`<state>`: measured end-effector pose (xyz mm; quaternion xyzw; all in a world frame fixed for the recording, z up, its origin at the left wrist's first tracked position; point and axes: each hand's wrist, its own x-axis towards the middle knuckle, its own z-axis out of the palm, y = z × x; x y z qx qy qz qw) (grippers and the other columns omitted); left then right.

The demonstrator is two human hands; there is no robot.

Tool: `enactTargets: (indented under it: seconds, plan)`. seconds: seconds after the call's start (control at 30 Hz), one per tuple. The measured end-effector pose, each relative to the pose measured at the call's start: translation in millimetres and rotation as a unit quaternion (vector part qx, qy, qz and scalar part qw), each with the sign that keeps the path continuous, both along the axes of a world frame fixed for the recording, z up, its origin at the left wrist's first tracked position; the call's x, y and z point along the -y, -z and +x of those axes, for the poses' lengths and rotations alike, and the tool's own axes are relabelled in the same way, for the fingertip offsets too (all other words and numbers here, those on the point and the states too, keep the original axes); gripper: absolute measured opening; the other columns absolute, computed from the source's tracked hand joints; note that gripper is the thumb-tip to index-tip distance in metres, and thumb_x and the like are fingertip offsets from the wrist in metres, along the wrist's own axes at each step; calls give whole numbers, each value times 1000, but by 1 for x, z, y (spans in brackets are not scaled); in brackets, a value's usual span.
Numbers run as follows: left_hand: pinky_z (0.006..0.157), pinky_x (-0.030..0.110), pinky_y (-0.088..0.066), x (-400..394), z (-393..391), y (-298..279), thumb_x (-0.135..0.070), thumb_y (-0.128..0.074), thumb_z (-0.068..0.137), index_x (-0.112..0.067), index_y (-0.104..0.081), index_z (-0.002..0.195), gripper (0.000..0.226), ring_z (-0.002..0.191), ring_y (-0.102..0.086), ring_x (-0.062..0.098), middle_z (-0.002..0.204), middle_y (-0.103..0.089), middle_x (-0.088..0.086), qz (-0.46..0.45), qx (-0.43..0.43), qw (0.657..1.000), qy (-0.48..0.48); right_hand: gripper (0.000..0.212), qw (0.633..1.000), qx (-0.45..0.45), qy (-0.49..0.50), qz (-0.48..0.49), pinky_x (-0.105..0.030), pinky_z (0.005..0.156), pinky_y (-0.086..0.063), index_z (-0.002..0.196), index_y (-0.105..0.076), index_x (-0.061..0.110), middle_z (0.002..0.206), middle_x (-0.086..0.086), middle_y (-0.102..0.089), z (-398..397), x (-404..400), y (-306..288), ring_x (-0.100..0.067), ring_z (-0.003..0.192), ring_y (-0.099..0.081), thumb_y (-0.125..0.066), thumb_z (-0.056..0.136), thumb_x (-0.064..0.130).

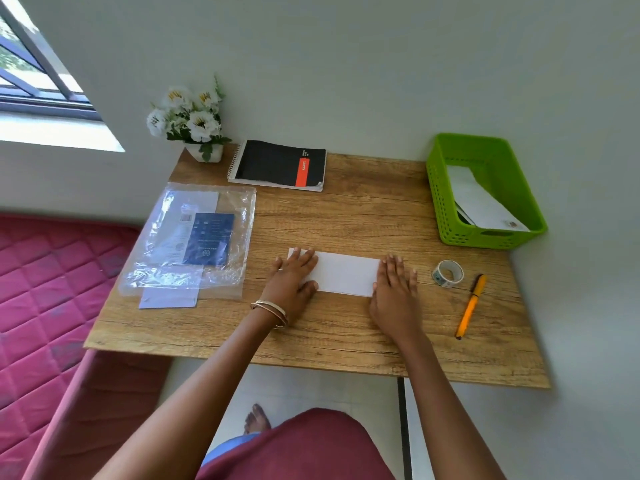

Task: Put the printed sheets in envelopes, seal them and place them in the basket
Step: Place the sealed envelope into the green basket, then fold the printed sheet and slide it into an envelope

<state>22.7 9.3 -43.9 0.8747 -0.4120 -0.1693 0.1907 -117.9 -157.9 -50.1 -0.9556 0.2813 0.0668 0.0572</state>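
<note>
A white folded sheet or envelope (346, 273) lies flat in the middle of the wooden table (346, 216). My left hand (291, 278) presses its left end with straight fingers. My right hand (393, 289) lies flat on its right end. A green perforated basket (446, 199) stands at the back right with white envelopes (481, 202) leaning inside it. A clear plastic pack (187, 237) with envelopes and a blue label lies at the left, a white envelope (169, 299) sticking out from under it.
A tape roll (447, 273) and an orange pen (470, 306) lie right of my right hand. A black spiral notebook (277, 164) and a white flower pot (194, 123) stand at the back. A red mattress (45, 289) lies left of the table.
</note>
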Motion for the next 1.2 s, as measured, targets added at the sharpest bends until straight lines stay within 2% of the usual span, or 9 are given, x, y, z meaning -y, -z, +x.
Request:
enactTargets:
  seconds: [0.1,0.2,0.33,0.47,0.53,0.63,0.93,1.07,1.2]
  plan:
    - [109,39,-33,-17,2,-19,-10,-53,92,-13,-62,119,28,125,-43,15,134,-53,-3,-211,-35,968,-129,57,997,68,32,14,-41,117,8,148,-23,2,158,-17,-15,13,-13,-12,-30,147,-4,-38,96,17]
    - [77,27,-54,-47,9,-30,-1,-62,84,-12,-71,97,19,85,-66,12,93,-72,1,-304,22,923,-234,44,980,189,30,58,-40,117,-14,138,-45,1,146,-17,-41,34,-36,-23,-31,139,-28,-44,95,12]
    - [69,27,-48,-101,24,-30,-3,-57,81,-15,-71,90,20,75,-68,24,81,-73,6,-305,57,837,-450,32,951,235,-112,164,-35,104,-35,120,-62,1,126,-14,-60,72,-80,-35,-28,121,-47,-49,92,8]
    - [91,41,-39,-152,31,-17,-21,-65,79,-12,-62,107,29,103,-55,38,110,-62,18,-146,26,777,-611,33,925,185,-257,208,-36,102,-38,122,-61,6,124,-12,-59,110,-124,-38,-26,116,-47,-53,91,13]
    - [101,48,-30,-164,31,-14,-37,-72,74,-11,-55,115,51,118,-43,40,122,-49,23,-47,4,776,-629,41,917,143,-302,216,-35,105,-33,131,-53,10,136,-11,-51,123,-140,-37,-25,125,-42,-56,91,19]
    - [100,51,-31,-162,30,-17,-54,-73,67,-6,-49,121,77,121,-39,41,125,-43,23,36,16,790,-612,57,921,75,-342,172,-33,107,-30,140,-42,15,146,-9,-40,135,-155,-32,-25,132,-34,-59,90,36]
    - [97,55,-33,-163,53,-23,-49,-83,56,-1,-41,126,94,118,-47,40,127,-45,26,30,-98,771,-629,56,932,73,-336,116,-31,98,-37,132,-49,15,136,-6,-48,147,-162,-31,-23,122,-41,-61,87,45]
    - [87,51,-47,-175,62,-14,-44,-85,45,-3,-60,102,75,100,-58,38,108,-62,21,-9,-146,759,-635,51,933,83,-332,111,-32,95,-39,128,-51,15,131,-6,-51,149,-163,-29,-23,118,-43,-60,87,45]
    - [74,35,-48,-180,62,-23,-21,-85,58,-5,-66,79,32,89,-62,32,87,-66,16,-85,-185,734,-647,52,935,84,-328,106,-32,95,-39,129,-50,14,131,-6,-52,150,-163,-29,-23,118,-44,-59,88,45]
